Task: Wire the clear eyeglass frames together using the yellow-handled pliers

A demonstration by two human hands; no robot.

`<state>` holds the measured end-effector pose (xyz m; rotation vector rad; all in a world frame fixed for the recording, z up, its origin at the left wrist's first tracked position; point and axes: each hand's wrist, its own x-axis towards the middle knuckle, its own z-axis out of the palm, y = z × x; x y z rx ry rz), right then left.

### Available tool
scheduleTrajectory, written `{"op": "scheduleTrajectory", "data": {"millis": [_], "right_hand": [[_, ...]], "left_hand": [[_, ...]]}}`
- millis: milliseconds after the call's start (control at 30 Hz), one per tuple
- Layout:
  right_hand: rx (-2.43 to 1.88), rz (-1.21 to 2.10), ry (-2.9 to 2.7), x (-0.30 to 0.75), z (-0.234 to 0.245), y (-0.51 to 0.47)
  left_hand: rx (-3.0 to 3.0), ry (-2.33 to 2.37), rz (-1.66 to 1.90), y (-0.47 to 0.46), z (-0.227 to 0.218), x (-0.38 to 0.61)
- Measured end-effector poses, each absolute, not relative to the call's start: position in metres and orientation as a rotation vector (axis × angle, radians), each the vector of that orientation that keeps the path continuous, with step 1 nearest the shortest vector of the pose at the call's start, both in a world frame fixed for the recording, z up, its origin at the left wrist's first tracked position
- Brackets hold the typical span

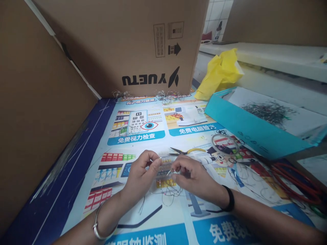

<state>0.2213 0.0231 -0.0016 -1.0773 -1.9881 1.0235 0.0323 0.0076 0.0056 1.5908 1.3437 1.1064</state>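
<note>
My left hand is closed in a pinch, thumb against forefinger, with a thin wire at its tips. My right hand faces it, fingers curled and pinching a short silvery wire. The two hands are slightly apart. Beneath them is something clear and shiny, seemingly plastic, whose shape I cannot make out. Fine wire loops spread just below the fingers. Pliers with yellow handles lie beyond my right hand, jaws pointing left.
A printed poster sheet covers the table. At right stand a turquoise box holding a pile of wire bits and a yellow bag. Wire coils and red cord lie nearby. Cardboard walls the back and left.
</note>
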Motion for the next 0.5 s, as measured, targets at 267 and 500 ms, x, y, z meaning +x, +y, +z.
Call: {"op": "scheduleTrajectory", "data": {"millis": [267, 500], "right_hand": [[-1.074, 1.029, -1.999, 0.2215, -0.0033, 0.0250], [-1.042, 0.962, -2.008, 0.2206, -0.0052, 0.0232]], "left_hand": [[1.574, 1.335, 1.104, 0.0084, 0.0021, 0.0304], [1.557, 1.304, 1.111, 0.0081, 0.0030, 0.0302]]}}
